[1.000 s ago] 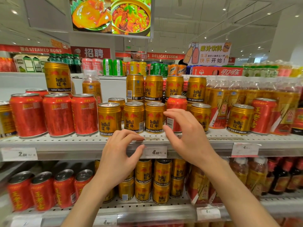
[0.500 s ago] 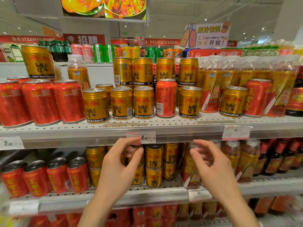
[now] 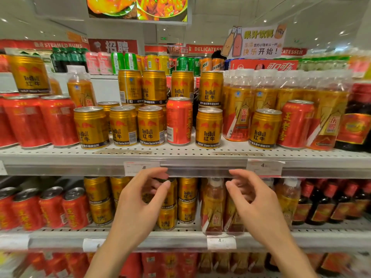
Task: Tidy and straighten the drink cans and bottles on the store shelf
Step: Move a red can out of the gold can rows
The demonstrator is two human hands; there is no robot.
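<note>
Head view. Both bare hands are raised in front of the lower shelf, just below the front rail of the white perforated metal upper shelf. The left hand has its fingers loosely curled, thumb and forefinger apart, and grips nothing. The right hand mirrors it, fingers loosely bent and spread, also holding nothing. The two hands are near each other but apart.

On the upper shelf, a row of short gold Red Bull cans stands upright at the front, with a second tier of gold cans stacked behind. One tall red herbal-tea can stands upright among the gold ones, between the third gold can and a further gold can. Another tall red can stands to the right, beside clear plastic bottles of amber drink. A block of red cans fills the left end.

On the lower shelf, stacked gold cans sit behind the hands, with red cans lying tilted to the left and dark glass bottles to the right. White price tags hang on the rail.
</note>
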